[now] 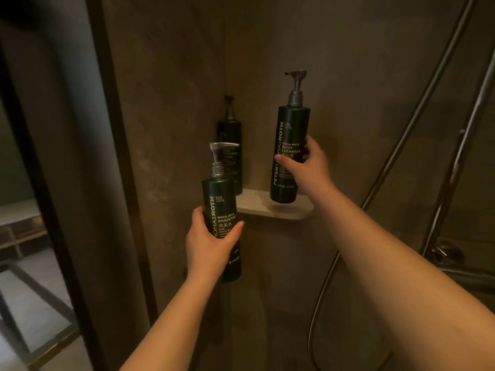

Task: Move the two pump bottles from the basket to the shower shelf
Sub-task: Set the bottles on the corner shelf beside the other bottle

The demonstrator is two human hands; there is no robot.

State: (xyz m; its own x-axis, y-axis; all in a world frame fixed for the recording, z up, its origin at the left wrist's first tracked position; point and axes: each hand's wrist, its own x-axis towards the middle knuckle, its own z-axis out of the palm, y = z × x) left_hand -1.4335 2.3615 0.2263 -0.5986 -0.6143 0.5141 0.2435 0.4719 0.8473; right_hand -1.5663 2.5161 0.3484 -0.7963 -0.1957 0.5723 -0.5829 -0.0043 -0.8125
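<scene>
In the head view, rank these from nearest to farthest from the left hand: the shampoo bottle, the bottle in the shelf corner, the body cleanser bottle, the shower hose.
1. shampoo bottle: held in the left hand, below the shelf.
2. corner bottle: standing at the shelf's back left.
3. body cleanser bottle: in the right hand, over the shelf's right side.
4. shower hose: far right.

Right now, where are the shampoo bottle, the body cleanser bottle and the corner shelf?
shampoo bottle [220,210]: head view, on its label.
body cleanser bottle [289,135]: head view, on its upper body.
corner shelf [257,207]: head view, on its bare top.
</scene>
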